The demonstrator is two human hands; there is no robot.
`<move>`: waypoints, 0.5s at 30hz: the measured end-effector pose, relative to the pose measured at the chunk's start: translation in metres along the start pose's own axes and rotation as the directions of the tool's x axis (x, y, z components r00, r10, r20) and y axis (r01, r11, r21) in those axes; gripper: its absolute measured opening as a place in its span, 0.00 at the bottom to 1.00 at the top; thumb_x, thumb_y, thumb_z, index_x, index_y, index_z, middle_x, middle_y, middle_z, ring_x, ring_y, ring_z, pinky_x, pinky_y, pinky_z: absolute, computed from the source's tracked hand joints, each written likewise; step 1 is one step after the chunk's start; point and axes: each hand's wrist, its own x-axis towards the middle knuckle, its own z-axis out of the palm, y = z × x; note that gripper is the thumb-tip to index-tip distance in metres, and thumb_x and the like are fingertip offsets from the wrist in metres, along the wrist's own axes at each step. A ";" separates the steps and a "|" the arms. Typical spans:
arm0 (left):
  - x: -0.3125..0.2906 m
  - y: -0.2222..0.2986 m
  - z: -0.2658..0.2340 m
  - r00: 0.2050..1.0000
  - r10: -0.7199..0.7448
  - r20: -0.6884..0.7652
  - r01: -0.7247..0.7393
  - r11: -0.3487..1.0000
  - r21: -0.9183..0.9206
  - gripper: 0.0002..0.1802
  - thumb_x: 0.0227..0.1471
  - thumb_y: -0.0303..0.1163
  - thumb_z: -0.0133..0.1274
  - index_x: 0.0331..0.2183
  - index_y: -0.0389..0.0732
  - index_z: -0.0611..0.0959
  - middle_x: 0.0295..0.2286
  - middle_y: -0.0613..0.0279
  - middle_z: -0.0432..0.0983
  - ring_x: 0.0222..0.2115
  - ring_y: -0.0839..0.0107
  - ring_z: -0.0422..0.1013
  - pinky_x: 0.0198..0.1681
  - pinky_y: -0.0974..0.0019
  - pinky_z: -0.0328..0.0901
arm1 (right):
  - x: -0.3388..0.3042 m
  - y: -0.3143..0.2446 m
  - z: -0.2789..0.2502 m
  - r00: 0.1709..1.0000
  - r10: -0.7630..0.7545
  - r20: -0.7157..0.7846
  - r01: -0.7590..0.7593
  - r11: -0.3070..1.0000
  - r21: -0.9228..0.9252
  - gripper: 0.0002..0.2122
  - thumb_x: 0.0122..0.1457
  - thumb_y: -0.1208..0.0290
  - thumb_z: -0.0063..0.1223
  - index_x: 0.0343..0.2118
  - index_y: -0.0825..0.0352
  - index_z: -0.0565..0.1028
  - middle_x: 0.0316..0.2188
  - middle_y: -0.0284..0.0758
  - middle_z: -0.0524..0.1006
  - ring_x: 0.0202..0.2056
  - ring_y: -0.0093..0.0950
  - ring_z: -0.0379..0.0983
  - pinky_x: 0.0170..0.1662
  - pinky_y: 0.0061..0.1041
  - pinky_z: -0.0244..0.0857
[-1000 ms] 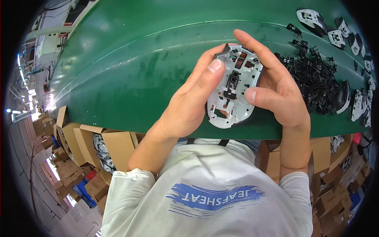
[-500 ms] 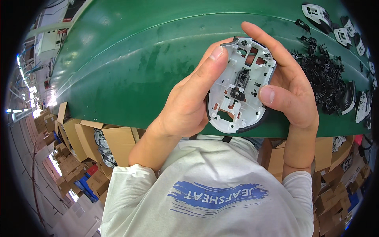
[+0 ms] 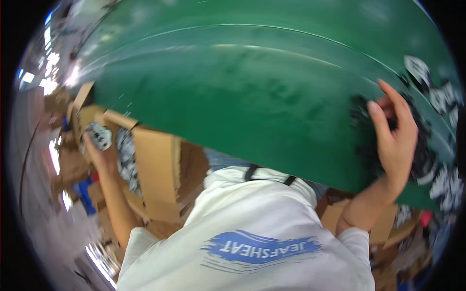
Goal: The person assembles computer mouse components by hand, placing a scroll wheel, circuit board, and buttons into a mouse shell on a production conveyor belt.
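At the far left, my left hand [image 3: 98,154] grips a white plastic housing shell [image 3: 98,136] with dark openings, holding it over an open cardboard box [image 3: 155,169]. Inside that box lie several more white and dark shells [image 3: 127,162]. On the right, my right hand [image 3: 398,138] hovers over or touches a heap of small black plastic parts [image 3: 361,114] on the green table [image 3: 242,106]. Its thumb and forefinger are apart, with nothing visible between them. The curled fingers partly hide the heap, and motion blurs both hands.
White and black shells [image 3: 418,70] line the table's right side, with more shells [image 3: 446,186] near its front right corner. Another open box [image 3: 388,223] stands below the front edge on the right. Stacked cartons [image 3: 58,169] fill the floor at left.
Both hands were together on the shell above the table. My left hand has carried it left to the box; my right hand has let go and moved right to the black parts.
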 end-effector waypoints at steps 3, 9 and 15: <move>0.022 -0.007 -0.163 0.986 0.147 -0.084 -0.034 0.657 0.753 0.19 0.73 0.48 0.47 0.39 0.42 0.80 0.35 0.64 0.78 0.35 0.72 0.72 0.41 0.64 0.67 | 0.004 0.012 -0.005 0.986 -0.132 0.098 0.156 0.940 -0.303 0.17 0.66 0.69 0.63 0.55 0.68 0.80 0.46 0.42 0.80 0.47 0.41 0.78 0.53 0.36 0.71; -0.057 -0.115 -0.216 0.834 0.022 -0.551 0.494 0.415 0.765 0.45 0.62 0.64 0.55 0.66 0.39 0.73 0.63 0.39 0.71 0.64 0.47 0.68 0.66 0.52 0.62 | 0.006 0.021 -0.006 0.983 -0.119 0.139 0.166 0.904 -0.395 0.11 0.69 0.69 0.58 0.48 0.70 0.81 0.44 0.41 0.81 0.47 0.43 0.77 0.55 0.37 0.67; -0.013 -0.075 -0.219 0.824 0.445 -0.351 0.484 -0.231 0.844 0.52 0.59 0.77 0.44 0.56 0.35 0.81 0.54 0.33 0.76 0.55 0.33 0.73 0.56 0.37 0.69 | 0.017 0.007 0.017 0.995 -0.077 0.065 0.089 0.970 -0.227 0.07 0.63 0.69 0.63 0.38 0.67 0.84 0.38 0.41 0.84 0.40 0.44 0.80 0.44 0.40 0.71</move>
